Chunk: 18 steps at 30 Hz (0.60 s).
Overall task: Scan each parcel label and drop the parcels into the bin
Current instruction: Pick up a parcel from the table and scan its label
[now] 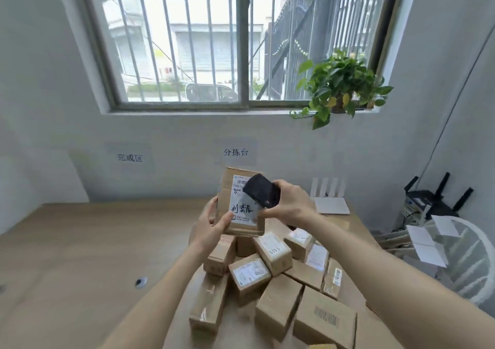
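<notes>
The left hand (pixel 214 228) grips a cardboard parcel (pixel 238 204) upright above the desk (pixel 80 241); the right hand (pixel 290 204) clasps a black scanner (pixel 261 192) against its label (pixel 242 204), over the parcel pile (pixel 267 276) near the desk's right edge.

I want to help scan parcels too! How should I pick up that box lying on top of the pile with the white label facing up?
Take the box with the white label by its two long bare side faces, reaching down from above. It lies on top of the pile tilted, label up, so its sides look free. Gripping there probably keeps your fingers off the label for scanning.
</notes>
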### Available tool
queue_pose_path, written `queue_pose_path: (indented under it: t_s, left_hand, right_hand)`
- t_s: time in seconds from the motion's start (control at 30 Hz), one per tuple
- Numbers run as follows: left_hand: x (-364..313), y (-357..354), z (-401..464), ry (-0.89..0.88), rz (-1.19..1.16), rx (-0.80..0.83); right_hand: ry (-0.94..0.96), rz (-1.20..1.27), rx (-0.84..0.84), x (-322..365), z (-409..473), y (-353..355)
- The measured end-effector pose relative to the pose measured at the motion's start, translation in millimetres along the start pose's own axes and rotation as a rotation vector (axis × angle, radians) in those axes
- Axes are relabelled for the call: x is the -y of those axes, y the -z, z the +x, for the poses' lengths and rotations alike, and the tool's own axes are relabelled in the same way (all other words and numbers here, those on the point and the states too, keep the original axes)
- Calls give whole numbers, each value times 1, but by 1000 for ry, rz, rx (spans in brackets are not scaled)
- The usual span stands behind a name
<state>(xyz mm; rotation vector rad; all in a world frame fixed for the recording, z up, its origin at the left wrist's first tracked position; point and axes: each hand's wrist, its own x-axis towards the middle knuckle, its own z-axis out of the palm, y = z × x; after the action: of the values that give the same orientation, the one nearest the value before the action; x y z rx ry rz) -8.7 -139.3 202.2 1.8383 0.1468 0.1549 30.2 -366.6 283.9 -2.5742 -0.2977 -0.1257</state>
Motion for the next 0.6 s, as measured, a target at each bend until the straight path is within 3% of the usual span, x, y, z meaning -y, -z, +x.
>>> queue_pose_path:
  t_s: [0.33, 0.6]
  left_hand:
    - [-33, 189, -90, -45, 126, -371]
    - [-27, 296, -165, -40, 160, -541]
  right_hand:
    - [215, -160, -57, 176, -24, 11]
    - [404, -124, -48, 280, -58, -16]
